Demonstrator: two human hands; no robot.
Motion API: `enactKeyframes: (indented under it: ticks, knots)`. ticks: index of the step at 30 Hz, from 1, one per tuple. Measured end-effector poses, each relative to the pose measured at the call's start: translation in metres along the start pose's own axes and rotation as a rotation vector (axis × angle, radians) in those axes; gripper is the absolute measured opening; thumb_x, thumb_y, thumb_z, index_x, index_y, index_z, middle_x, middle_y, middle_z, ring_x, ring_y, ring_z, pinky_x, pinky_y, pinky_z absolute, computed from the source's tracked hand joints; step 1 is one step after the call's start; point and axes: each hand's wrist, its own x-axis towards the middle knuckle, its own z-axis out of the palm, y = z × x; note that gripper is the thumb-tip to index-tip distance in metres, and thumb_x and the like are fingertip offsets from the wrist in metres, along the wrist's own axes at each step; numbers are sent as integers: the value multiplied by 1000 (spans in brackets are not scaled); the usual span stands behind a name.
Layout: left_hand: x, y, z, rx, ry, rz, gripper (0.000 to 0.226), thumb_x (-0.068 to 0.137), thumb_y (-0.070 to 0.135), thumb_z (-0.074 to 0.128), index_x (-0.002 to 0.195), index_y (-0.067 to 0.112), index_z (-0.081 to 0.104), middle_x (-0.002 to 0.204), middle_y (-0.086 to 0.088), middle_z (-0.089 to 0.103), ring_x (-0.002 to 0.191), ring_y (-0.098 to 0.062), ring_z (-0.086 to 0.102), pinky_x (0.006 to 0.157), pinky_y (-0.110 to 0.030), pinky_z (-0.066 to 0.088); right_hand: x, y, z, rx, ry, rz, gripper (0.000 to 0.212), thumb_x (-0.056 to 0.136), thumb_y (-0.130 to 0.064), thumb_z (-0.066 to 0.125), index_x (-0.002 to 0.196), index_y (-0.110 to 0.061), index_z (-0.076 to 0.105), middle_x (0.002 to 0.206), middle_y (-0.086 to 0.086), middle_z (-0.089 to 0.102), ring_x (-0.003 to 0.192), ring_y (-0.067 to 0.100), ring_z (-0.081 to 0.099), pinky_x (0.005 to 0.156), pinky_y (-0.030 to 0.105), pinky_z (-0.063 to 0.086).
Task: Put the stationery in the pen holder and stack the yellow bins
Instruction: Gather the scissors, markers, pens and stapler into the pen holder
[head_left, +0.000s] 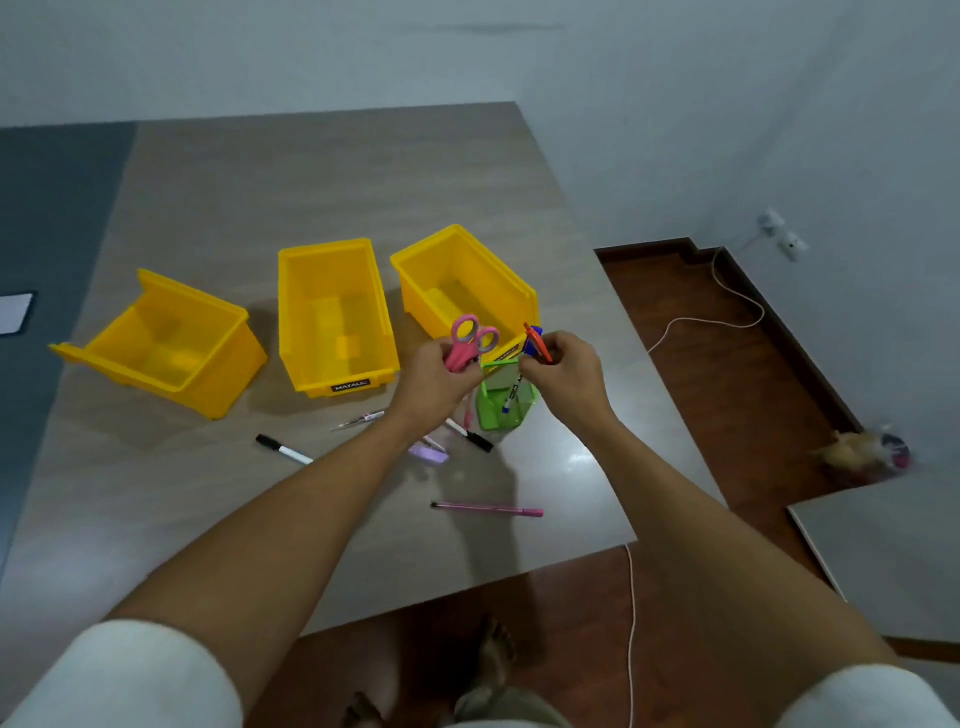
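Three yellow bins stand apart on the table: a left bin (171, 345), a middle bin (335, 317) and a right bin (462, 283). A green pen holder (501, 402) stands in front of the right bin with a marker inside it. My left hand (441, 371) is shut on pink scissors (470, 340), handles up, just left of the holder's rim. Over the holder, my right hand (563, 371) grips an orange pen (537, 343) together with something blue. A black-capped marker (283, 449), a pink pen (488, 508), a purple item (428, 452) and other pens lie loose on the table.
The grey table (311, 197) ends just right of the holder and near my body. Beyond it lie a wooden floor (727, 374), a white cable (691, 322), and a second table corner (883, 545) at lower right. A dark surface with paper (15, 312) sits at far left.
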Motion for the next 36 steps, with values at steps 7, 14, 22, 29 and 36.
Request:
enactKeyframes:
  ticks: [7, 14, 22, 29, 36]
  knots:
    - [43, 18, 36, -53, 179, 0, 25, 90, 27, 70, 85, 3, 70, 64, -10, 55, 59, -17, 45, 57, -34, 42, 42, 18, -7, 13, -87, -83, 24, 85, -25, 74, 74, -4, 68, 63, 16, 55, 54, 13, 40, 52, 29, 32]
    - [44, -23, 74, 79, 106, -119, 25, 92, 27, 70, 71, 15, 64, 54, 4, 50, 50, -14, 45, 54, -34, 43, 31, 51, 0, 9, -188, -8, 33, 88, -21, 71, 67, 1, 57, 58, 6, 38, 51, 10, 30, 51, 28, 28]
    - [43, 5, 69, -80, 129, -81, 17, 98, 30, 63, 112, 20, 63, 79, -1, 59, 65, -10, 52, 57, -23, 47, 56, 33, -17, 332, -114, 57, 23, 103, -23, 48, 119, -17, 65, 81, -10, 59, 66, 3, 51, 62, 26, 43]
    - [61, 44, 43, -212, 221, 15, 12, 102, 33, 55, 96, 26, 63, 86, 0, 62, 77, -19, 72, 64, -42, 61, 64, 7, -10, 351, 14, 1, 10, 95, -19, 66, 102, -13, 63, 93, 6, 69, 83, 20, 68, 73, 37, 59]
    - [44, 13, 62, -85, 184, 16, 8, 97, 22, 66, 100, 16, 62, 74, 4, 59, 67, -11, 55, 61, -25, 45, 36, 39, 2, 65, -56, 3, 8, 93, -24, 68, 91, -17, 69, 80, -5, 70, 74, 9, 66, 65, 30, 51]
